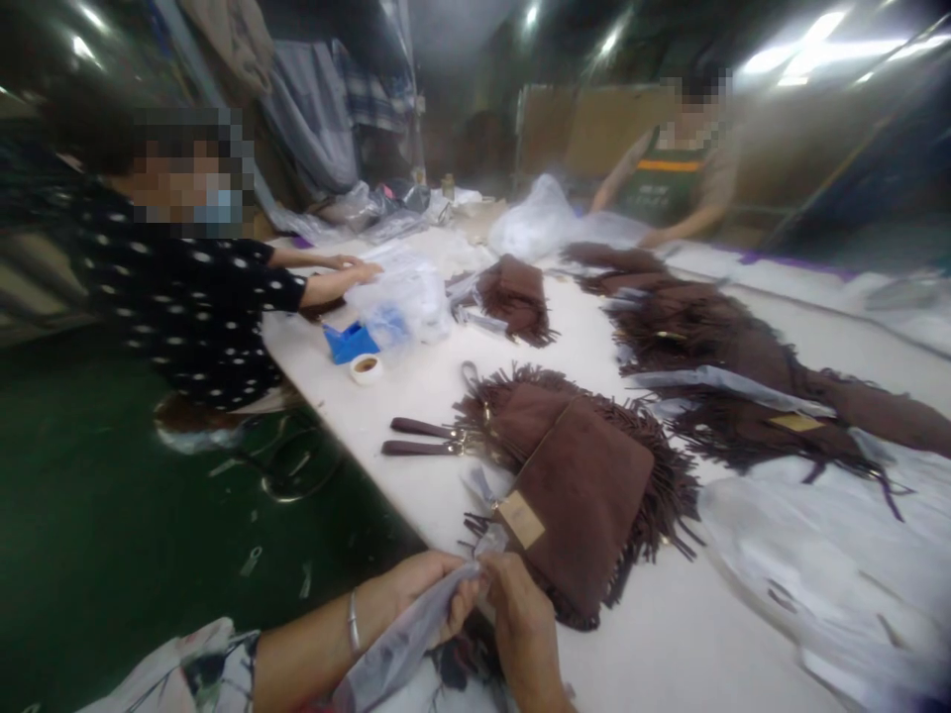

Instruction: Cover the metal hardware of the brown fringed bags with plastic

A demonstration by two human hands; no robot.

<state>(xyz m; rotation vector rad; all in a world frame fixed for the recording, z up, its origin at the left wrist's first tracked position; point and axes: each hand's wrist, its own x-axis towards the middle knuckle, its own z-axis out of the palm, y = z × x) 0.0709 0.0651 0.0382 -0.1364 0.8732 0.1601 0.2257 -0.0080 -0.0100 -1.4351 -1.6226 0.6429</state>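
My left hand (435, 586) is closed round a long strip of whitish translucent wrapping (405, 634), which trails down along the forearm. My right hand (524, 619) meets it at the table edge, its fingers pinching the upper end of the same wrapping. Whether something lies inside the strip, I cannot tell. Just beyond both hands, a brown fringed bag (586, 475) rests flat on the table, with a tan tag (521, 520) near its lower left corner. Brown wrist straps (423, 449) with metal clasps stick out on its left side.
More brown fringed bags (698, 327) are heaped at right, beside white wrapping sheets (817, 564). A tape roll (366, 369) and a blue object (351, 343) sit near the left table edge. One co-worker (185, 287) handles clear plastic at left; another person (665, 188) stands across the table.
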